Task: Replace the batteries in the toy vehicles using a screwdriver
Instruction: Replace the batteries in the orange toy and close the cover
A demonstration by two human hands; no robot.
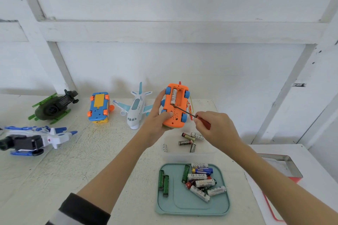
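- Far left: green helicopter (53, 107) is laid on its side; nearer, a white/blue toy aircraft (36, 138) is laid beside it. Neither is touched.
- Left of centre: blue/orange toy car (99, 107) is set belly-up, yellow batt. cover on; white airplane (136, 109) is stood just right of it.
- Centre: orange toy car (174, 105) is held belly-up off the table by the left hand (157, 115), fingers curled round its left flank, thumb pressed on the underside. Batt. bay is seen open w/ one white battery (173, 97) in the left slot; right slot looks vacant.
- Right of centre: screwdriver (193, 115) is pinched at its red handle by the right hand (214, 129); tip is laid at the near end of that battery, prob. to lever it out.
- Handling (judged): car is light, stiff hollow plastic, smooth, so best gripped across the body between the wheels, as now. Battery is small, hard, round, apt to roll; spring contacts could be bent if pried hard.
- Near the car: loose batteries (189, 141) are seen in a clear tray (188, 154); nearer, more batteries (199, 181) are piled on a teal tray (192, 210).
- Far right: a red-edged item is partly seen; cannot be identified.
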